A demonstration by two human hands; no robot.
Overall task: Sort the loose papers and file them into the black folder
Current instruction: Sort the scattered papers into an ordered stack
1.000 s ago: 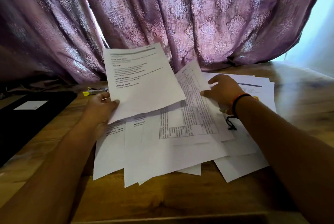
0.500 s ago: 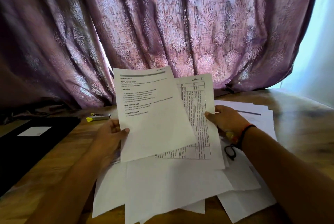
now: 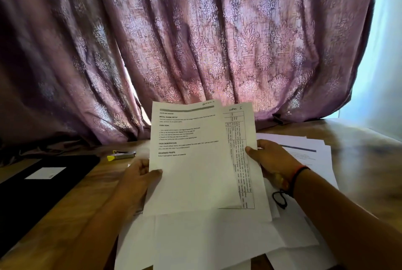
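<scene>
Pinching printed sheet [image 3: 189, 171] at its 8 o'clock edge with left hand [image 3: 139, 180], thumb on front. Gripping gridded sheet [image 3: 247, 161], tucked behind and offset toward 3 o'clock, with right hand [image 3: 272, 158]. Holding both above loose papers [image 3: 217, 243] spread on wooden table [image 3: 359, 145] at 6 o'clock. Noting black folder [image 3: 26, 200] flat at 9 o'clock, apart from pile; yellow-tipped tool [image 3: 121, 155] just beyond, toward curtain [image 3: 195, 41].

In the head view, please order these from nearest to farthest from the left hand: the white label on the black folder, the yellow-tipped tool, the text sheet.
1. Text sheet: the left hand holds its left edge.
2. Yellow-tipped tool: just beyond the hand, slightly left.
3. White label: on the black folder, far left.
</scene>
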